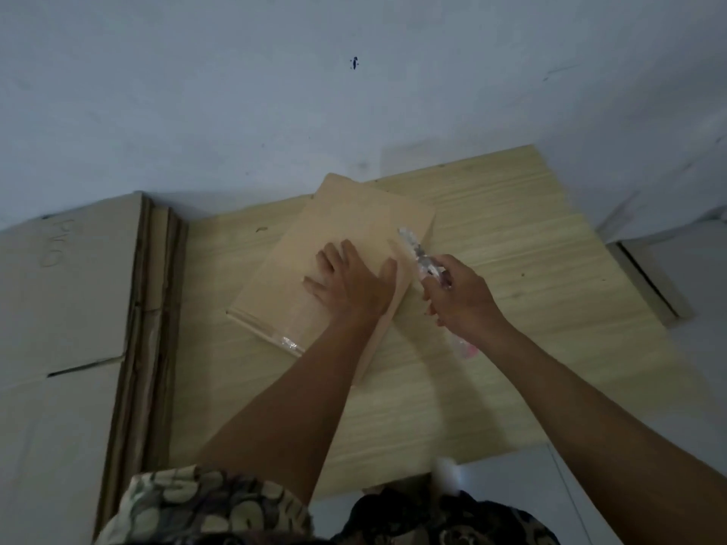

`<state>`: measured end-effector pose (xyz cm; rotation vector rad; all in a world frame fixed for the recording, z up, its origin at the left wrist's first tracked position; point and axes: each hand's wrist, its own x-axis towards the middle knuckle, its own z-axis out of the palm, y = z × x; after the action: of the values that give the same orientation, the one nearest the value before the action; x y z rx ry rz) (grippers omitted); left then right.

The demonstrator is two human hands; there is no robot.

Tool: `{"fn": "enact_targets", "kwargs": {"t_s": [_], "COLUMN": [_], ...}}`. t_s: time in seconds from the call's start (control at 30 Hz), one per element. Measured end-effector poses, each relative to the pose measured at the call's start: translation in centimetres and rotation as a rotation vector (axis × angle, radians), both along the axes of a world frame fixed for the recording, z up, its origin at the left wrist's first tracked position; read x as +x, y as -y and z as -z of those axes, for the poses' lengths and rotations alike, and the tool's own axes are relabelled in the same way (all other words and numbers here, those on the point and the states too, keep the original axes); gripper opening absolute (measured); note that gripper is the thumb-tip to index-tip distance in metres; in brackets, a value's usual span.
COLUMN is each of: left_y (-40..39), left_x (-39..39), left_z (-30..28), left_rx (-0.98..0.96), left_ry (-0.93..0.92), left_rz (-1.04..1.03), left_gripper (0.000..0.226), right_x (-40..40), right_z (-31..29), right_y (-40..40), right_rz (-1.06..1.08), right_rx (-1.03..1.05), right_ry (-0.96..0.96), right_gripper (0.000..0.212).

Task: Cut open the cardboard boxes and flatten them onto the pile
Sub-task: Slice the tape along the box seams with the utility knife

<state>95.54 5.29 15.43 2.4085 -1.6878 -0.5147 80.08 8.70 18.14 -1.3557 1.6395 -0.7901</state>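
On the wooden tabletop (491, 367), mid-scene, lies 1 closed cardboard box (346, 214), set at a slant; contents not visible. Left hand (350, 281) presses flat on its lid, fingers straight and spread. Right hand (460, 297), just right of the box, grips a utility knife (417, 253), blade end at the box's right edge (blurred). Far left lies a pile of flattened cardboard (67, 289); handwriting on its top sheet is illegible.
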Motion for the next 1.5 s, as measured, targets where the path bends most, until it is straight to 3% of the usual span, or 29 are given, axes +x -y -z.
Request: {"fn": "enact_targets", "kwargs": {"t_s": [0.17,0.27,0.37,0.53,0.77,1.1,1.5], "left_y": [-3.2,-3.8,-2.7,2.3,4.8,3.9,3.9], "left_x": [2.1,5.0,6.3,-2.8,-11.0,-9.9,-8.1], "left_z": [2.8,2.7,2.3,0.9,2.3,3.1,3.5], "left_rx": [-0.115,-0.204,-0.385,-0.287,-0.259,-0.421,-0.413], "left_ry": [0.117,0.110,0.118,0.165,0.114,0.085,0.077], "left_rz": [0.232,0.382,0.462,0.150,-0.286,-0.252,-0.110], "left_gripper": [0.094,0.091,0.059,0.038,0.040,0.037,0.029], "right_x": [-2.2,-3.6,-5.0,-7.5,-10.7,-12.8,-13.1], "right_z": [0.1,0.6,1.4,3.1,4.2,3.3,2.1], "right_y": [2.2,3.6,5.3,7.3,8.3,12.5,15.6], "right_rz": [0.054,0.055,0.053,-0.024,-0.292,-0.511,-0.763], "right_rx": [-0.001,-0.002,-0.006,0.036,0.123,0.131,0.153], "right_ry": [-0.057,-0.079,-0.086,-0.088,0.048,0.123,-0.084], "right_gripper": [0.009,0.020,0.028,0.014,0.008,0.018,0.026]}}
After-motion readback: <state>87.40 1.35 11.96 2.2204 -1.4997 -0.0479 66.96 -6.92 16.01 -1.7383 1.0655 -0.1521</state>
